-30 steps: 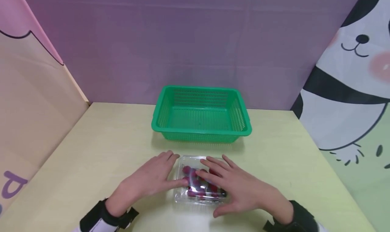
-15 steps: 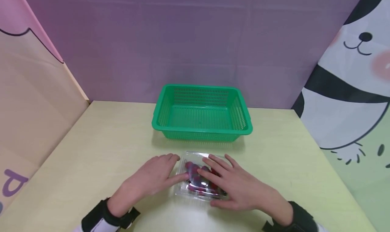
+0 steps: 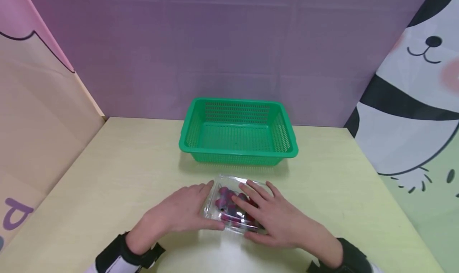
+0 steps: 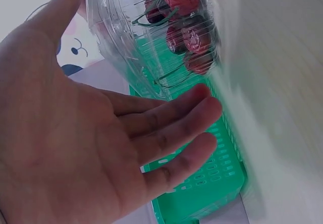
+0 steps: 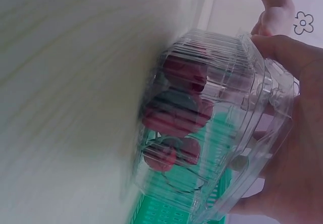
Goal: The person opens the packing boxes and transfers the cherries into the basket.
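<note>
A clear plastic clamshell box (image 3: pixel 228 181) lies on the table, slightly turned. Through its walls I see several dark red round fruits (image 3: pixel 223 203), with thin green stems in the left wrist view. My left hand (image 3: pixel 186 209) is at the box's left side, thumb along the near left corner and fingertips by the far left corner. In the left wrist view its other fingers extend loosely, apart from the box. My right hand (image 3: pixel 276 219) spreads nearly straight fingers over the right part of the lid, its thumb at the near edge, hiding that side.
A green perforated basket (image 3: pixel 236 152) stands behind the box, with nothing in it. The pale wooden table (image 3: pixel 118 165) meets a purple backdrop (image 3: pixel 229 46) behind it. Printed cloths hang at left and right, the right one with a panda (image 3: pixel 412 93).
The box has turned slightly and shifted a little away from the near edge. My left thumb has moved from over the lid to the near left corner. The right hand stays on the lid.
</note>
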A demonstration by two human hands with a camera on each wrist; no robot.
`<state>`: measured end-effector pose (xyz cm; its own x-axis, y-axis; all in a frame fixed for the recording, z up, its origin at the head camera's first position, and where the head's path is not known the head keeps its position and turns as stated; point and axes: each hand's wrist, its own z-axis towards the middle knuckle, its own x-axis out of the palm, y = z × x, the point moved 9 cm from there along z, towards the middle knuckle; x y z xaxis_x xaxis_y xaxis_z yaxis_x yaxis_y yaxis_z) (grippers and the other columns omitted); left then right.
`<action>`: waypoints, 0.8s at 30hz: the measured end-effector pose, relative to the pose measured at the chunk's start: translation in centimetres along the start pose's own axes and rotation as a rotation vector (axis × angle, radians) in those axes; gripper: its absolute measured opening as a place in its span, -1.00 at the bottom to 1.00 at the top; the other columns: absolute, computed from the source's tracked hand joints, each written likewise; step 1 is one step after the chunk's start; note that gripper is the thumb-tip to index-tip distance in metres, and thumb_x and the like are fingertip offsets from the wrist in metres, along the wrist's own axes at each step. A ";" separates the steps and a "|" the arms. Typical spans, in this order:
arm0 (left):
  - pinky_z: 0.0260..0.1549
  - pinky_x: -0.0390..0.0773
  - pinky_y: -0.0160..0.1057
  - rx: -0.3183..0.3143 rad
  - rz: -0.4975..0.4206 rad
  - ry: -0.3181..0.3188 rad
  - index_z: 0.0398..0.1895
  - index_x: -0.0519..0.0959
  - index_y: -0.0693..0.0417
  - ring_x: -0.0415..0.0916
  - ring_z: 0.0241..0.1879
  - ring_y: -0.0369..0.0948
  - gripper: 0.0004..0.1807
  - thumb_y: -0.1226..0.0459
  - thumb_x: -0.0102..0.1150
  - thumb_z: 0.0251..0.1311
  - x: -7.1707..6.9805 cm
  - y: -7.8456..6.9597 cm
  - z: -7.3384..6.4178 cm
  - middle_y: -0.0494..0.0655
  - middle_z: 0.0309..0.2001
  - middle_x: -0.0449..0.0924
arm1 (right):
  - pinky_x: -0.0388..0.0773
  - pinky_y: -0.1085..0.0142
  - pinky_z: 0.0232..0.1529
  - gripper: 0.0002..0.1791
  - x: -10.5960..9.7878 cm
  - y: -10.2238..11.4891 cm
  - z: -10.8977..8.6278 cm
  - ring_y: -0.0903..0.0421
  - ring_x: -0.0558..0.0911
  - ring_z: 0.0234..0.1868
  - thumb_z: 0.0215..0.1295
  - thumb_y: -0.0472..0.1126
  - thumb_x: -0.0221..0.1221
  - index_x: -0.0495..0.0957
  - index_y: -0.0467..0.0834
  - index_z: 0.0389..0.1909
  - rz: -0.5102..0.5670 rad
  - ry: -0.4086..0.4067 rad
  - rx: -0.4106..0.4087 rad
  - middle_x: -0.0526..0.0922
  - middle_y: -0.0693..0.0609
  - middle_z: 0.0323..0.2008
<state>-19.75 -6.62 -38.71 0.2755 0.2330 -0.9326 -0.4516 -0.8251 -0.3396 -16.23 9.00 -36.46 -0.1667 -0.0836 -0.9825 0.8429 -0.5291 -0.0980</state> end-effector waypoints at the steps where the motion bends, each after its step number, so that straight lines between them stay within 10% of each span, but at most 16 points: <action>1: 0.13 0.38 -0.04 0.000 -0.004 0.004 0.49 0.15 0.25 0.40 0.23 0.03 0.34 -0.58 0.04 -0.17 0.1 0.0 -0.1 0.14 0.28 0.36 | 0.14 -0.20 0.23 -0.13 0.0 0.0 0.0 -0.13 0.10 0.45 0.25 0.35 0.11 0.21 0.01 0.48 -0.001 0.000 0.004 0.05 -0.07 0.47; 24: 0.10 0.41 -0.05 0.042 0.030 -0.025 0.45 0.17 0.24 0.44 0.18 0.00 0.25 -0.53 0.05 -0.08 0.2 -0.2 0.1 0.14 0.22 0.42 | 0.23 -0.24 0.16 -0.20 -0.1 0.3 0.5 -0.16 0.17 0.43 0.33 0.31 0.01 0.22 -0.01 0.48 -0.047 0.066 0.081 0.17 -0.11 0.43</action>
<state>-19.71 -6.39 -38.81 0.2402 0.2218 -0.9450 -0.4945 -0.8098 -0.3158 -16.23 8.45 -36.29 -0.1685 -0.0027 -0.9857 0.7905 -0.5977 -0.1335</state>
